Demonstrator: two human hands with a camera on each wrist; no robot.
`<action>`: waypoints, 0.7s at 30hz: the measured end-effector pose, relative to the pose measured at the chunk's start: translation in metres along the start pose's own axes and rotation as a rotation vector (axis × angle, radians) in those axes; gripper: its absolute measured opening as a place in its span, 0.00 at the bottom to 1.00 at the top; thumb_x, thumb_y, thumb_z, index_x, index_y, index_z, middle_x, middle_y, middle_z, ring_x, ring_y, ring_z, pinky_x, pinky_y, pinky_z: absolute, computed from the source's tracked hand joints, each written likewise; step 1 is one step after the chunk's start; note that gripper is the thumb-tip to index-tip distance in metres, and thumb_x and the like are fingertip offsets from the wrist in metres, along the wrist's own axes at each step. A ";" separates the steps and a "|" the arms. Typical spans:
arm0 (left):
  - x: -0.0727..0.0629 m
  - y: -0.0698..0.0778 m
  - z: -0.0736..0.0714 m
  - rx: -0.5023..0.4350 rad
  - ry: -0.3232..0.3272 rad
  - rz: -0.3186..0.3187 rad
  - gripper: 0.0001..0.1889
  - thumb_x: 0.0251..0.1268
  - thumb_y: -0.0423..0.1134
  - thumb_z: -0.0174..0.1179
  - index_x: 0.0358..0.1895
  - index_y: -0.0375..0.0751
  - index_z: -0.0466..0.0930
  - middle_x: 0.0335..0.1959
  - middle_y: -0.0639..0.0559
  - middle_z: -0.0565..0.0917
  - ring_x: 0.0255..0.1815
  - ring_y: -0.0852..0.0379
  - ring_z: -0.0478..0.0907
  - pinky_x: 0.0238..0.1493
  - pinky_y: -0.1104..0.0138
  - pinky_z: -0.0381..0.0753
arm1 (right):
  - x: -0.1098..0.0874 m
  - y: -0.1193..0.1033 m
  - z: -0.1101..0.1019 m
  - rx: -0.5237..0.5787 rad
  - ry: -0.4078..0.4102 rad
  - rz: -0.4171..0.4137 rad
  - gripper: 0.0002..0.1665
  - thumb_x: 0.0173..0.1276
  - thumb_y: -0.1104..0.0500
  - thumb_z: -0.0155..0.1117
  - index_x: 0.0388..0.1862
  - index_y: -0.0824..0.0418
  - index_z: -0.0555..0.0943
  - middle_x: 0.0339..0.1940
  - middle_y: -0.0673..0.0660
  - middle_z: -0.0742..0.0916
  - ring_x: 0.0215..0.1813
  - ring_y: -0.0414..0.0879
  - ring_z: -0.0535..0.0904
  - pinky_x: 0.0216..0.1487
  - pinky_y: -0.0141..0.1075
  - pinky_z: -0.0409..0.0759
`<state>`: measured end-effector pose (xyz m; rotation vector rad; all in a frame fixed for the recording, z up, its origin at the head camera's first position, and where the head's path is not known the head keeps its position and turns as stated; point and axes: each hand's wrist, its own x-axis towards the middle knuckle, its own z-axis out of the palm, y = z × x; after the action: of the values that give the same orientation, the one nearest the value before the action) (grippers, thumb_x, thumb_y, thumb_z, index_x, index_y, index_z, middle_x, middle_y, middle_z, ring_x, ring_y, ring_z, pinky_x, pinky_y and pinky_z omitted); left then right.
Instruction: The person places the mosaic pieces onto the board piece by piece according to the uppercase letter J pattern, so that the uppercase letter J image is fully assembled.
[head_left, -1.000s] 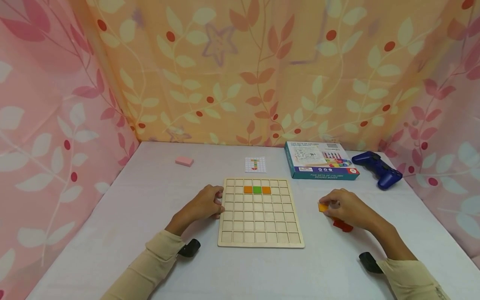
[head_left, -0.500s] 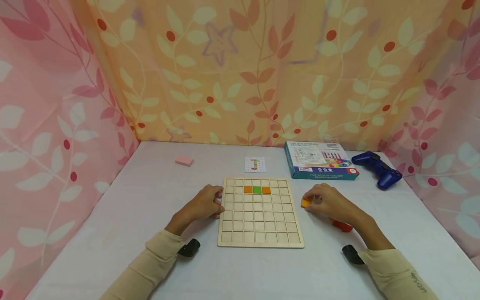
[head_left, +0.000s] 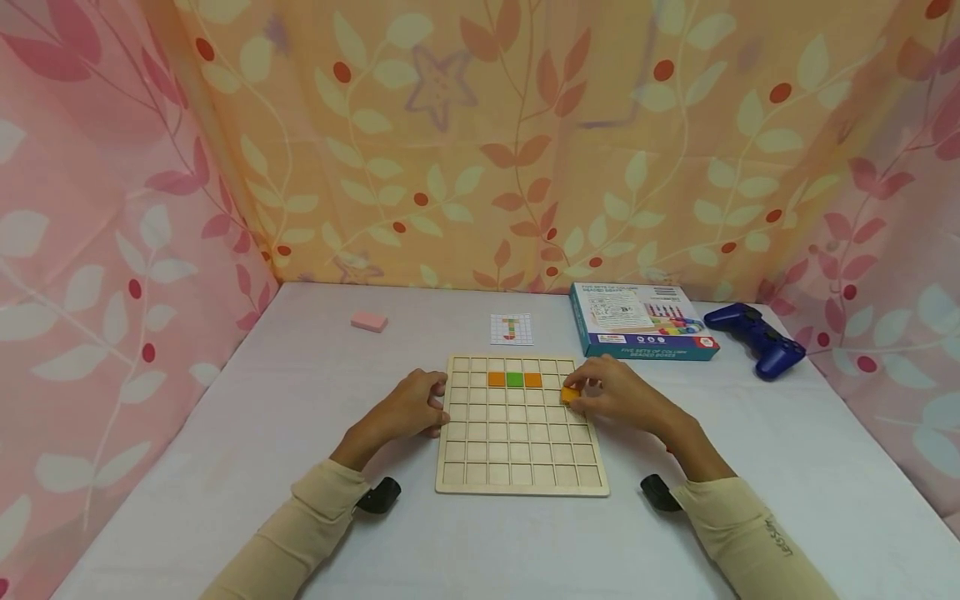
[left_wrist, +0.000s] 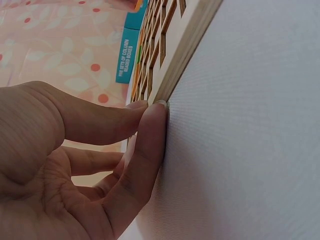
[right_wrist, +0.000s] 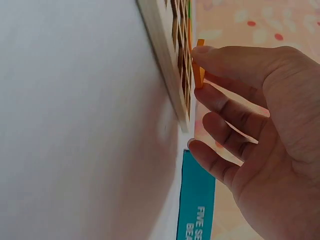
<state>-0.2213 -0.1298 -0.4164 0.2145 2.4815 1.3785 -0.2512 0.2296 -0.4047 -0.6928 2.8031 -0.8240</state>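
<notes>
A wooden grid board (head_left: 517, 454) lies flat on the table, with a green square tile (head_left: 514, 380) between an orange tile (head_left: 497, 380) and another orange tile (head_left: 532, 380) in its second row. My left hand (head_left: 405, 407) holds the board's left edge; in the left wrist view, thumb and fingers (left_wrist: 150, 135) pinch the rim. Over the board's upper right part, my right hand (head_left: 626, 393) pinches a yellow-orange square tile (head_left: 570, 397). The right wrist view has this tile (right_wrist: 199, 75) edge-on between thumb and fingers, just above the grid cells.
Beyond the board lies a small card (head_left: 512, 329) with a coloured grid pattern. A teal boxed set (head_left: 645, 323) and a blue game controller (head_left: 756, 337) sit at the back right. A pink block (head_left: 369, 322) is at the back left. My right forearm mostly hides red pieces.
My right hand has carried the yellow-orange tile leftward from beside the red pieces to over the board's right side. My left hand has stayed at the board's edge.
</notes>
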 end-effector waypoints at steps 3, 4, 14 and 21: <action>0.000 0.000 0.000 -0.003 0.001 0.003 0.28 0.63 0.18 0.69 0.65 0.26 0.72 0.51 0.37 0.71 0.40 0.52 0.81 0.32 0.65 0.92 | 0.008 -0.007 0.004 0.025 -0.014 -0.004 0.18 0.69 0.52 0.76 0.55 0.56 0.90 0.44 0.48 0.88 0.51 0.49 0.75 0.47 0.39 0.77; 0.000 0.000 0.000 -0.005 0.001 0.003 0.28 0.62 0.18 0.69 0.65 0.26 0.72 0.50 0.37 0.71 0.40 0.52 0.81 0.32 0.65 0.92 | 0.010 -0.010 0.006 0.031 -0.019 -0.006 0.18 0.69 0.52 0.76 0.55 0.56 0.90 0.44 0.48 0.88 0.51 0.48 0.75 0.48 0.38 0.78; -0.002 0.003 0.000 -0.010 0.002 -0.010 0.33 0.63 0.18 0.69 0.72 0.25 0.69 0.51 0.39 0.71 0.44 0.51 0.80 0.33 0.65 0.92 | 0.031 -0.031 0.019 -0.012 -0.041 -0.099 0.12 0.69 0.56 0.76 0.50 0.56 0.92 0.46 0.49 0.89 0.53 0.48 0.76 0.52 0.40 0.78; -0.002 0.003 0.000 -0.006 0.003 -0.009 0.34 0.63 0.18 0.68 0.72 0.24 0.69 0.51 0.39 0.71 0.45 0.51 0.80 0.33 0.66 0.92 | 0.037 -0.037 0.024 -0.002 -0.055 -0.061 0.06 0.73 0.57 0.73 0.46 0.54 0.92 0.45 0.48 0.89 0.51 0.47 0.76 0.51 0.39 0.79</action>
<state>-0.2191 -0.1289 -0.4134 0.2001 2.4776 1.3828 -0.2631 0.1736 -0.4048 -0.7923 2.7469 -0.8002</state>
